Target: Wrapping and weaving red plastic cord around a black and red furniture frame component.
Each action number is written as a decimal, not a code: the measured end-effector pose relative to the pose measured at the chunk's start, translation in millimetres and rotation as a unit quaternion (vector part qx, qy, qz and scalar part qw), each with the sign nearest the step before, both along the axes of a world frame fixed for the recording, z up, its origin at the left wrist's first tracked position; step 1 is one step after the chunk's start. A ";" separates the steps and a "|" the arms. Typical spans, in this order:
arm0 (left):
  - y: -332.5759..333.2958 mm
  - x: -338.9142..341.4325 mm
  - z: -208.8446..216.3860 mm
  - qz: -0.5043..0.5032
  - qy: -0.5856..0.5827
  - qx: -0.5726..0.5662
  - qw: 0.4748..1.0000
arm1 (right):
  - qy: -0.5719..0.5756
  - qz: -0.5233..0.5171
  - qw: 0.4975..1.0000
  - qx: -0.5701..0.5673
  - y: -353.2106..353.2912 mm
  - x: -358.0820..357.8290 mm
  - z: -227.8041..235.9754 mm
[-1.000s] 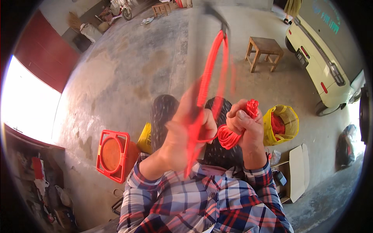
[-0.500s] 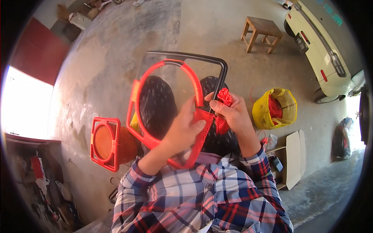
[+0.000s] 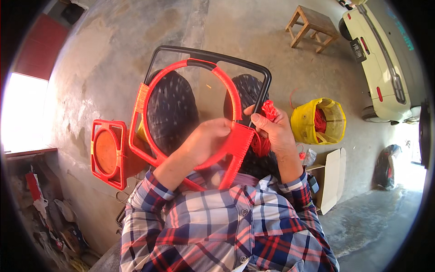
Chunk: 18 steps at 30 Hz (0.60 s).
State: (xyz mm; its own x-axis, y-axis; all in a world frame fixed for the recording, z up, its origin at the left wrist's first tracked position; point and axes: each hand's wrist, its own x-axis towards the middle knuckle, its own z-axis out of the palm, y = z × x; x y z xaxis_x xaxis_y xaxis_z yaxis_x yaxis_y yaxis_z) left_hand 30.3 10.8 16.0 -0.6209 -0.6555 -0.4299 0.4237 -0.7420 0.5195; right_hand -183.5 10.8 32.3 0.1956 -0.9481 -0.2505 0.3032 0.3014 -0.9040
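Observation:
I hold a black square frame [image 3: 213,56] with a round ring inside it, the ring and lower edges wrapped in red cord [image 3: 226,90]. My left hand [image 3: 206,140] grips the wrapped lower part of the frame. My right hand [image 3: 272,129] pinches the frame's right side and holds a bundle of red cord [image 3: 269,109]. Through the frame I see my knees in dark patterned trousers [image 3: 174,113]. My checked shirt sleeves come in from below.
A finished red wrapped frame [image 3: 108,154] leans at my left. A yellow bag [image 3: 317,120] with red cord sits at the right, beside flat cardboard [image 3: 331,179]. A wooden stool [image 3: 310,25] and a pale car [image 3: 383,59] stand farther off on the concrete floor.
The frame has swung from edge-on to facing me, and has come lower and closer. My hands have dropped with it; the right hand still holds the cord bundle.

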 end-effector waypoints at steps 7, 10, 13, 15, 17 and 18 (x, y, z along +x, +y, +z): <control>-2.5 -4.1 -1.3 0.023 0.008 0.014 1.000 | 0.019 -0.015 1.000 0.020 -2.8 0.0 -4.8; -3.5 -6.5 -2.4 0.030 0.005 0.017 0.999 | 0.025 -0.015 0.999 0.023 -4.3 0.2 -5.0; -3.9 -9.4 -0.9 0.029 -0.024 0.004 0.999 | 0.022 -0.021 0.999 0.029 -4.8 0.4 -5.2; -3.4 -10.9 -4.1 0.027 -0.046 -0.006 0.999 | 0.030 -0.018 0.999 0.029 -4.5 -0.2 -5.7; -2.4 -11.6 -13.6 -0.008 -0.170 -0.149 0.974 | 0.032 -0.022 0.999 0.028 -3.9 0.7 -5.3; -2.7 -11.9 -15.0 -0.009 -0.169 -0.148 0.974 | 0.034 -0.027 0.999 0.025 -3.3 0.5 -5.2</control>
State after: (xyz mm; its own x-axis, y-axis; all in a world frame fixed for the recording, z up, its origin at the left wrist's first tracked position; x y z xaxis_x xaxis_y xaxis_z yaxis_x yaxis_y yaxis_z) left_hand 18.4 8.1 1.0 -0.4892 -0.7718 -0.4062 0.1794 -0.5448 0.8191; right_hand -183.0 7.6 27.1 0.1257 -0.9428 -0.3089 0.2587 0.3317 -0.9072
